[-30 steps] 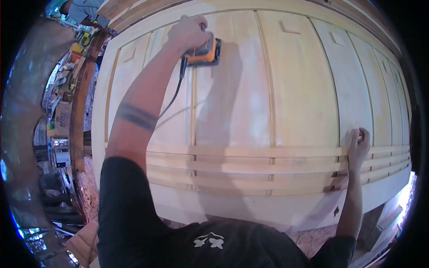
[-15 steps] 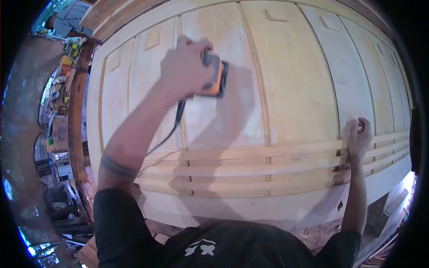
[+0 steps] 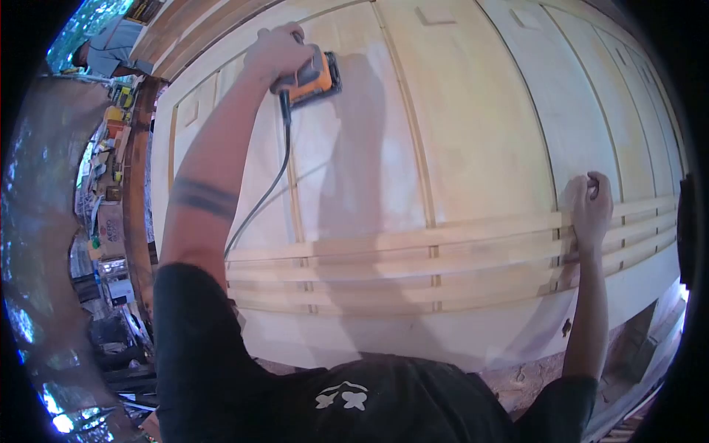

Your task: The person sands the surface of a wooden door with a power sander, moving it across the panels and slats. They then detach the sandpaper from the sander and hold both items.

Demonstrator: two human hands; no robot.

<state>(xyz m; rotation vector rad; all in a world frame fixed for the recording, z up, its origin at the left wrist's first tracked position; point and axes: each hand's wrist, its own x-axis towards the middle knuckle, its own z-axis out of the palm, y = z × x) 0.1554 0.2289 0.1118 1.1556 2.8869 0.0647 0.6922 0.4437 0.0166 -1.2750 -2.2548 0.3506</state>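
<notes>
My left hand point(image 3: 281, 53) is wrapped around an orange and black electric sander point(image 3: 314, 80), whose pad lies against the pale wooden panel point(image 3: 473, 133). A black cord point(image 3: 281, 166) trails from the sander down past my forearm. Over on the right, my right hand point(image 3: 593, 203) rests against the panel just above the horizontal slats point(image 3: 384, 247). Its fingers are curled in loosely, and I see nothing in them.
Upright strips point(image 3: 413, 148) divide the panel, and small raised blocks point(image 3: 436, 16) sit near its far edge. To the left, a wooden beam point(image 3: 136, 177) runs beside a cluttered shelf with a cardboard box point(image 3: 111, 221). Another person point(image 3: 111, 48) is at the far left.
My left hand has moved the sander up and to the left across the panel, tilting it. The right hand stays curled at the same spot on the panel; the view has shifted slightly.
</notes>
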